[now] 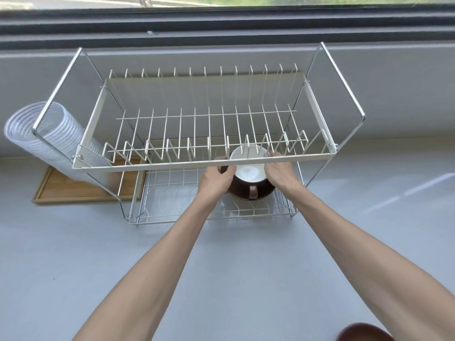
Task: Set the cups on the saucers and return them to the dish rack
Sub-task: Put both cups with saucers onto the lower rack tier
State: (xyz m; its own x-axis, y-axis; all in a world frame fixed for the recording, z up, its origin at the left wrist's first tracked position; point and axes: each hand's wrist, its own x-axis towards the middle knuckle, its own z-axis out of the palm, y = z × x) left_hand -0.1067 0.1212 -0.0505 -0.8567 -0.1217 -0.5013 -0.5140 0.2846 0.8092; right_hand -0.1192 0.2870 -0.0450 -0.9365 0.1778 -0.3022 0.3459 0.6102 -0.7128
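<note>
Head view showed, nearest of all, a round brown thing down at the 5 o'clock corner, cut off by the edge, so what it was could not be told. Two bare arms reached up from the bottom across the grey counter. Past them, near the middle, the left hand and the right hand were curled around a cup, one on each side. The cup was brown outside and white inside, and its handle pointed back at the person. The left fingers touched the cup's 9 o'clock side and the right fingers touched its 3 o'clock side, so both hands had hold of it. A brown saucer peeked out under the cup, though it was hard to tell how much the hands touched it. Cup and saucer were in the lower shelf of the dish rack, toward its right part, just under the front bar of the top shelf. The top shelf was made of white wires. At 9 o'clock a wooden tray lay flat on the counter beside the rack, and a stack of clear plastic cups lay tipped on its side above it. Farthest away, at 12 o'clock, was a window.
</note>
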